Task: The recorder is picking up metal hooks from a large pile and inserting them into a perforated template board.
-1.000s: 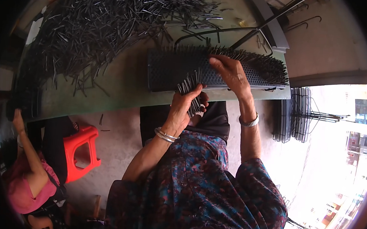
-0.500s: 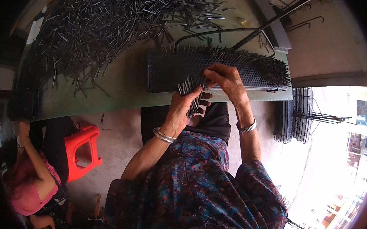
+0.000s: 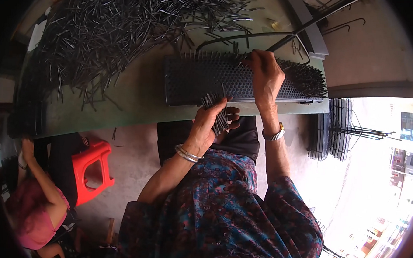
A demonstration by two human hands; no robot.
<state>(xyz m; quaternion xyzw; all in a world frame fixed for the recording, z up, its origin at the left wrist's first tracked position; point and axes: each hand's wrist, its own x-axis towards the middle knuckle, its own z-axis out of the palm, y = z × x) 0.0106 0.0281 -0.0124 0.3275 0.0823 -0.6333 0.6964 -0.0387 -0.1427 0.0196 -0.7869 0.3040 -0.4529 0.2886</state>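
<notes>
The left hand (image 3: 207,120), just off the bench's near edge, is wrapped around a bundle of thin black rods (image 3: 222,122), thumb across the top. The rods lie roughly parallel, one end pointing toward the bench; that grip probably stops them sliding apart and leaves their ends free to be picked from. The right hand (image 3: 268,78) reaches over a dark perforated block (image 3: 190,84), its fingertips drawn together at the block's far rows; whether a rod sits between them I cannot tell.

The block lies lengthwise along the bench's near edge, perhaps so that all its holes fall within easy reach. Upright rods (image 3: 309,78) stand along its far side and crowd its right end, each apparently held up by its hole, while many holes nearer the person look bare.

Beyond the block, a bent black bar (image 3: 230,35) slants toward the far right corner of the green bench (image 3: 135,102). A loose heap of rods (image 3: 113,30) covers the far left part, jumbled every way, seemingly a supply set aside from the block.
</notes>
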